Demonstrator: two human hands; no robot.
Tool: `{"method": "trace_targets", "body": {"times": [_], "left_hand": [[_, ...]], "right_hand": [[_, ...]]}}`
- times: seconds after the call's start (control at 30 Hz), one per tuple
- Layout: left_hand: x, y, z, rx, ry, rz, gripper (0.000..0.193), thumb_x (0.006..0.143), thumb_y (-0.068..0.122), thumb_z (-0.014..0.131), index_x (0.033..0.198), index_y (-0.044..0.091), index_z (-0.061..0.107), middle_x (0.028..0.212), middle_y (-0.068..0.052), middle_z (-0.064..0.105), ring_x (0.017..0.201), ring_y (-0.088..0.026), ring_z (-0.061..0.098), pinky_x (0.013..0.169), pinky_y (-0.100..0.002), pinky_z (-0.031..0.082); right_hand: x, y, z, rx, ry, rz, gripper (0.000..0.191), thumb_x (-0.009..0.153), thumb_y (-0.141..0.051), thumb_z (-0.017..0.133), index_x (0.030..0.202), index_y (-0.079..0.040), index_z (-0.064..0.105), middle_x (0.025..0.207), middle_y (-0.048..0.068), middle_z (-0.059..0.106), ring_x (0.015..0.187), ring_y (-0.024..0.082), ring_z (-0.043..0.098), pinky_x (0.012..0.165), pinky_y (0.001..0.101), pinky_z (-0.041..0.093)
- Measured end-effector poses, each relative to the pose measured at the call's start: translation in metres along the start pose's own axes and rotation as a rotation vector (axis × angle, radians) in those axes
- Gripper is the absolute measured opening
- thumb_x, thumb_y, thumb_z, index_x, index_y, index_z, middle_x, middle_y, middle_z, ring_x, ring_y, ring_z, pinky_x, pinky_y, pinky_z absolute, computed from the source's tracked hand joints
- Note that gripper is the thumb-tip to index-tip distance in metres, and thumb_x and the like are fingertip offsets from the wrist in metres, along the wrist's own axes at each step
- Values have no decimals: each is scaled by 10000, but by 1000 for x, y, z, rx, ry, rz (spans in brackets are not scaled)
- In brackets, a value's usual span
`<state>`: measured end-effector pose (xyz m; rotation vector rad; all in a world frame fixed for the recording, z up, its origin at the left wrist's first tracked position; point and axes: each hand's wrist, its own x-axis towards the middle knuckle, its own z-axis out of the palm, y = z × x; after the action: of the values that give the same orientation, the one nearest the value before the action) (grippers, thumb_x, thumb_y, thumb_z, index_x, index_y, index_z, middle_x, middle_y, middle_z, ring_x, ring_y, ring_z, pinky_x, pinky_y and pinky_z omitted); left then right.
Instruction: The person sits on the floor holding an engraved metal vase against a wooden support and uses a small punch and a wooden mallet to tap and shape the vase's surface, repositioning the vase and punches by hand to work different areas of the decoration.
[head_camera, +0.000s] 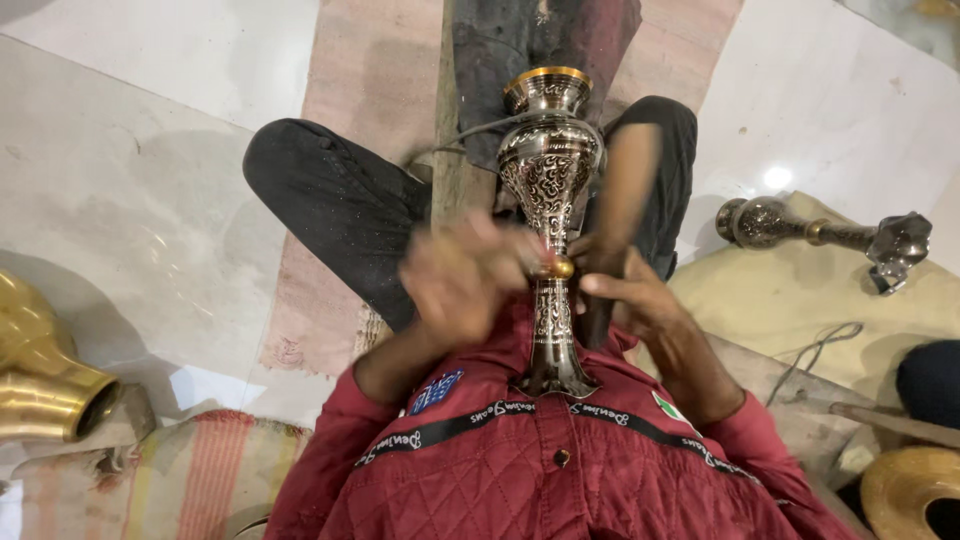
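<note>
A tall engraved metal vase (548, 170), dark silver with gold bands, lies along my lap with its foot against my red quilted jacket (530, 460). My left hand (462, 275) is motion-blurred at the narrow stem, beside the gold ring. My right hand (622, 290) grips the stem from the right and also holds a dark slim tool against the vase; what kind of tool I cannot tell. My legs in black trousers (340, 205) are crossed beneath the vase.
A brass vessel (40, 370) lies at the left edge. A second engraved metal piece (820, 232) rests on yellowish cloth at the right. A brass disc (910, 490) sits at the lower right. A wooden plank (455, 170) runs under the vase. A striped mat (190, 470) lies lower left.
</note>
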<state>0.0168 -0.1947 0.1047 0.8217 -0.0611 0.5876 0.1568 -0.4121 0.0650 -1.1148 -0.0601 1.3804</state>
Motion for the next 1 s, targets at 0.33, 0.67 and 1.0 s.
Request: {"method": "trace_targets", "body": {"times": [0.33, 0.67, 1.0], "left_hand": [[9, 23, 38, 457, -615, 394, 409, 960, -1, 718, 1343, 103, 616, 1182, -96, 724, 992, -194, 764, 826, -317, 661], [8, 39, 49, 765, -668, 435, 404, 1086, 76, 682, 1444, 253, 623, 1216, -22, 697, 1039, -170, 747, 840, -300, 651], [-1, 53, 39, 859, -540, 557, 375, 1068, 412, 702, 1358, 187, 622, 1131, -97, 694, 957, -214, 770, 811, -335, 687]], "right_hand": [[15, -27, 41, 190, -329, 84, 777, 806, -13, 774, 1482, 31, 393, 1443, 163, 582, 1306, 313, 603, 1118, 474, 468], [10, -27, 56, 169, -187, 178, 635, 896, -22, 749, 1467, 36, 477, 1204, 212, 682, 1096, 288, 693, 963, 435, 580], [4, -26, 74, 121, 57, 151, 611, 826, -32, 798, 1374, -14, 530, 1159, 97, 655, 1045, 201, 680, 881, 374, 580]]}}
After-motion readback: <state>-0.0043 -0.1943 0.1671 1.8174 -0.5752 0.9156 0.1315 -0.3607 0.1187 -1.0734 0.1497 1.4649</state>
